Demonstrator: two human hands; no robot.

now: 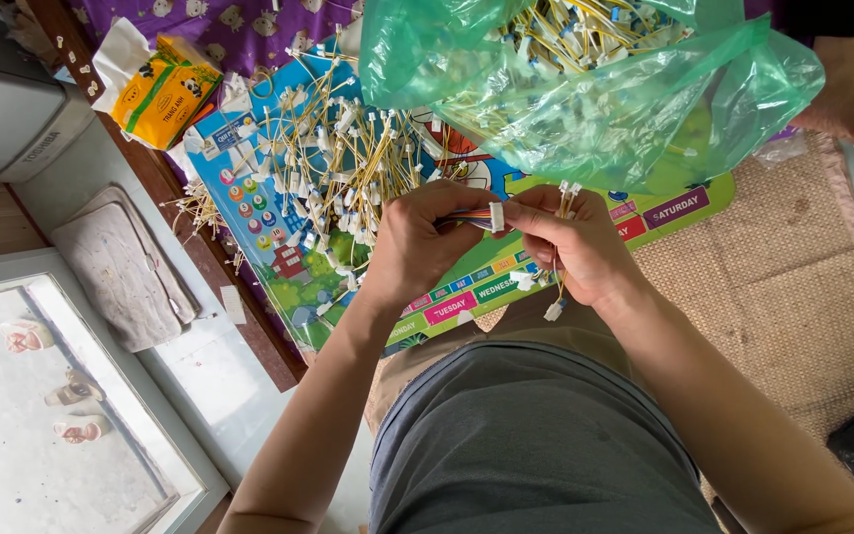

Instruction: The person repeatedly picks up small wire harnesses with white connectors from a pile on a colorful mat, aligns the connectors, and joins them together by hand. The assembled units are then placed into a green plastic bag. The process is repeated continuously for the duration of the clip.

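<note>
Left fingers (452, 213): closed around a flat multicoloured ribbon cable (469, 217); thumb on top, cable end pointing toward the right hand.
Right fingers (531, 220): pinched together on a white connector (496, 217) at the cable end; the remaining fingers curl over a small bundle of yellow leads (567, 201) with white plugs standing up behind the knuckles.
Left hand (415, 247): raised above the lap, wrist turned inward.
Right hand (575, 247): level with the left, the two thumbs almost touching at the connector. One plug (553, 311) dangles below the palm on its wire.
Work item location: cable and connector are held in the air between both hands, above the chart edge, not resting on anything.
Step in hand: judged as seating or aligning the connector on the ribbon cable; whether it is fully home cannot be told.
Next move calls for: a straight, square push along the cable axis with the left grip fixed, and care that the spare leads in the right hand do not snag.
Supply: pile of wires (333, 158) lying loose on a coloured chart (467, 287) just beyond the hands.
Bag (595, 89): green, translucent, filled with more leads, above the hands.
Mat (793, 277): woven, to the right, under the chart.
Pack (162, 91): yellow, upper left, well apart.
Other person: a bare foot (852, 109) at the upper right corner.
</note>
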